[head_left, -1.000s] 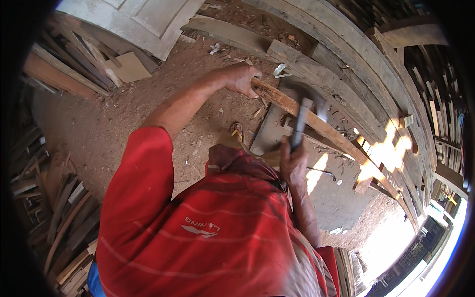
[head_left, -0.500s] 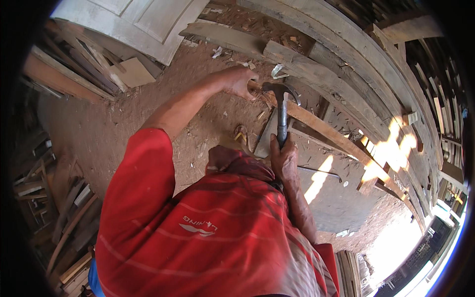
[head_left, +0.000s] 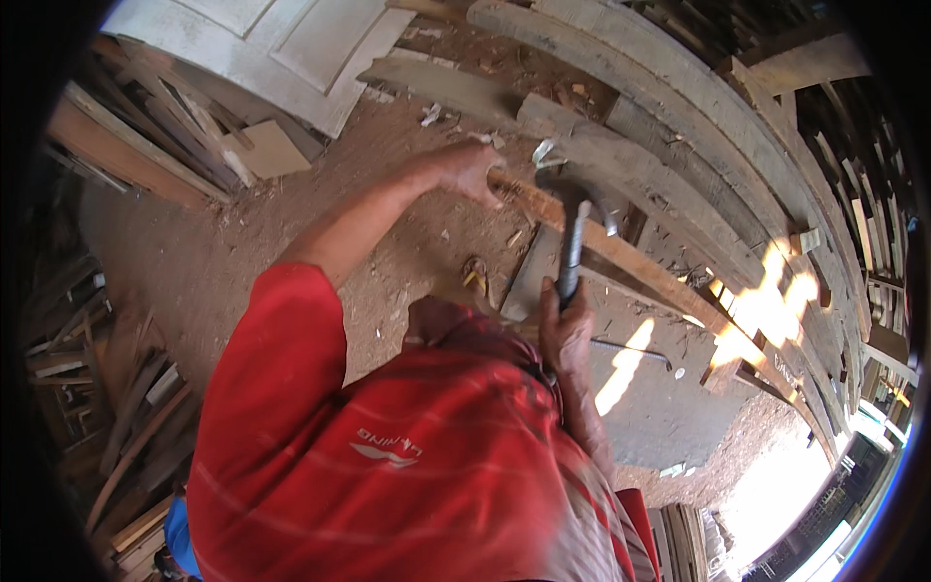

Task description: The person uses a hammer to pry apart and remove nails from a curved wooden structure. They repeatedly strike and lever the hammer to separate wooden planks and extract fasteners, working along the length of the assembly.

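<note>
My left hand [head_left: 472, 173] is closed around the near end of a long, narrow wooden board [head_left: 635, 260], which runs off to the right over other timber. In my right hand [head_left: 566, 325] is a claw hammer [head_left: 572, 242], gripped by its dark handle. The hammer head is blurred and sits above the board, a short way right of my left hand. Whether it touches the wood I cannot tell. Any nail there is too small or blurred to make out.
Thick grey beams [head_left: 659, 160] lie at the far right. A white panelled door [head_left: 291, 48] is at the far left, beside leaning planks [head_left: 126, 155]. A bent metal bar [head_left: 635, 351] rests on a grey sheet [head_left: 659, 407]. Scrap wood [head_left: 126, 417] is piled at left.
The hammer has shifted slightly right and its head now blurs with motion. My right hand has moved a little right and nearer. My left hand keeps its hold on the board.
</note>
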Demonstrator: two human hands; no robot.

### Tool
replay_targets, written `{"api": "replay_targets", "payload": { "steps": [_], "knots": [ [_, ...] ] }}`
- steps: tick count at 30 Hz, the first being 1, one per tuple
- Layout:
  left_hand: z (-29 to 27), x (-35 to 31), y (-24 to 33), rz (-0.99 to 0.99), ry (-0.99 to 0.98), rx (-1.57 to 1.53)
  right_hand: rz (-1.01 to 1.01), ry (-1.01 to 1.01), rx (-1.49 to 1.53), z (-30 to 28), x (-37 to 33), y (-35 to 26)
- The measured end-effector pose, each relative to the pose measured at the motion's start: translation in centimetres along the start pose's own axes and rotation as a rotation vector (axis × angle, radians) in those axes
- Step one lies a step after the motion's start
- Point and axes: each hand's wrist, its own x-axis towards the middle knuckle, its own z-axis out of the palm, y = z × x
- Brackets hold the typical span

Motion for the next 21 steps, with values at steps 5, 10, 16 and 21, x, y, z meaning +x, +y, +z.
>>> {"api": "replay_targets", "payload": {
  "steps": [5, 10, 16, 21],
  "knots": [
    [0.5, -0.6, 0.0, 0.000, -0.150, -0.064, 0.122, -0.031, -0.014, -3.0, -0.6, 0.5],
    [2.3, 0.0, -1.7, 0.008, -0.095, -0.101, 0.154, -0.041, 0.006, -1.8, -1.3, 3.3],
    [1.6, 0.1, -1.8, 0.087, -0.153, -0.265, 0.187, -0.036, -0.014, -0.9, -1.0, 5.1],
    [2.4, -0.1, -3.0, 0.238, -0.015, -0.277, 0.185, -0.036, -0.010, -1.1, -1.0, 4.8]
  ]
}}
